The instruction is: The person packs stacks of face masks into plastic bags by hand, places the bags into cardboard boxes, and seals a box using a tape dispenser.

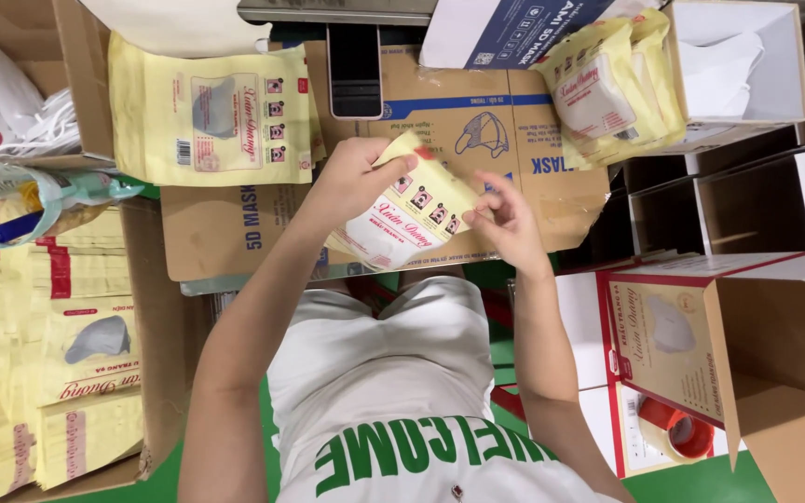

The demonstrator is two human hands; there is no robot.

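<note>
Holding a yellow mask pouch (412, 219) with both hands, we keep it just above the flattened brown cardboard (477, 140) that covers our desk. Our left hand (351, 182) has a tight grip on the top corner of the pouch, with the thumb on its front. Our right hand (505, 224) pinches the pouch's other edge with the fingertips, so both grips are closed on the same pouch. The pouch is tilted, and we cannot tell if it is sealed or what is inside it. Beyond the cardboard, a dark phone (354, 70) lies at its far edge. On the cardboard's far left part rests one flat yellow pouch (211, 121). To the left of the cardboard, a brown box (39, 345) holds many more yellow pouches, so we think a lot of them are yet to be handled. At the far right corner of the cardboard, a small pile of puffy pouches (607, 88) leans on a white box (747, 65), and these look done to us. To the right of the cardboard stands a red and white carton (668, 359) with its flap open, and a roll of red tape (677, 433) lies close by it.
</note>
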